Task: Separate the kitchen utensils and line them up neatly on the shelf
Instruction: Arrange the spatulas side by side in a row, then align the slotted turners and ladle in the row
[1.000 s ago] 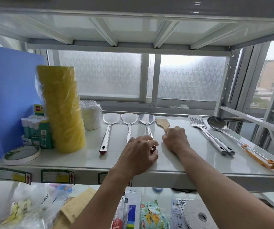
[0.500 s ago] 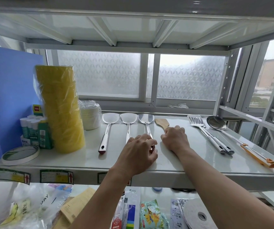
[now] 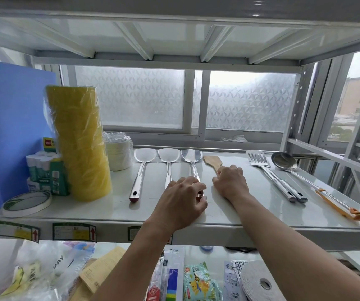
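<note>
Two hands rest on utensil handles at the middle of the white shelf [image 3: 261, 216].

The left hand [image 3: 183, 200] curls its fingers over the lower handle of the third metal spatula [image 3: 193, 161], covering the handle's end; the right hand [image 3: 231, 183] is closed around the handle of the wooden spatula [image 3: 212, 161], just beside it, whose blade points toward the window. To the left, two more metal spatulas [image 3: 145, 155] lie parallel with heads level along the back. Well apart on the right lie a slotted turner [image 3: 258, 159] and a ladle [image 3: 284, 162] with an orange handle end, both slanted. Further left stand a wrapped stack of yellow tape rolls [image 3: 81, 144], glue sticks [image 3: 42, 168] and a blue folder [image 3: 11, 118].
</note>
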A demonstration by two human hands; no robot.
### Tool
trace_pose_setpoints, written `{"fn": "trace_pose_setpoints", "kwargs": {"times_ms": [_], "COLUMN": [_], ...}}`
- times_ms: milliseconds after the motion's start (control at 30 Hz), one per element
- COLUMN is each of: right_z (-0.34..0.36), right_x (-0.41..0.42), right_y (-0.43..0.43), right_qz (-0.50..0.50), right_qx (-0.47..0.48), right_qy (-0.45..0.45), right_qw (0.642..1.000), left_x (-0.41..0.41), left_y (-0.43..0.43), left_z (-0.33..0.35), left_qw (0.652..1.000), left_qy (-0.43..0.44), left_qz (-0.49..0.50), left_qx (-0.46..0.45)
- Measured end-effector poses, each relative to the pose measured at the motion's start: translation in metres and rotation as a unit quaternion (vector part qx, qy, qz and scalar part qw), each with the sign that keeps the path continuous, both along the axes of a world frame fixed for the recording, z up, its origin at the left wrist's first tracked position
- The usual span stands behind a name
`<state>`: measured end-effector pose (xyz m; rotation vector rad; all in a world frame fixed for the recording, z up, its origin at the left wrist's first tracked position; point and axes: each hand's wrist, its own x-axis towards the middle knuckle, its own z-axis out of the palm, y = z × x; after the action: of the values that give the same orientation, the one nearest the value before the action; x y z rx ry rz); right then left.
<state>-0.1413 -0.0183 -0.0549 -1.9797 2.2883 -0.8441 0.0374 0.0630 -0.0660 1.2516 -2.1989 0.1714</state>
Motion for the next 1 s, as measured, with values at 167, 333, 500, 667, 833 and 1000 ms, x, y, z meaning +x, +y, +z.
{"fn": "trace_pose_setpoints", "kwargs": {"times_ms": [167,333,500,667,833,1000], "right_z": [-0.0002,-0.001,-0.0022,-0.0018,-0.0021,0.0034], "right_x": [0.0004,0.0,0.0,0.0004,0.0002,-0.0002], "right_y": [-0.0002,-0.0008,-0.0011,-0.0021,-0.0007,-0.0025], "right_qz": [0.002,0.005,0.01,0.012,0.011,0.016], "right_qx": [-0.002,-0.003,-0.004,-0.003,0.002,-0.09], "right_qy": [-0.001,-0.005,-0.008,-0.008,-0.014,-0.11], "right_qw": [1.0,1.0,1.0,1.0,1.0,0.99], "left_x": [-0.0001,-0.0006,-0.0007,-0.0007,-0.0004,0.0016], "left_y": [0.0003,-0.0003,0.0,0.0009,0.0008,0.0013], "left_z": [0.0001,0.0001,-0.0002,0.0007,0.0007,0.001], "left_qw": [1.0,1.0,1.0,1.0,1.0,1.0], "left_qy": [0.002,0.003,0.004,0.008,0.005,0.002], "left_qz": [-0.001,-0.002,0.0,-0.001,-0.002,-0.008], "left_qx": [0.002,0.004,0.003,0.004,0.002,0.005]}}
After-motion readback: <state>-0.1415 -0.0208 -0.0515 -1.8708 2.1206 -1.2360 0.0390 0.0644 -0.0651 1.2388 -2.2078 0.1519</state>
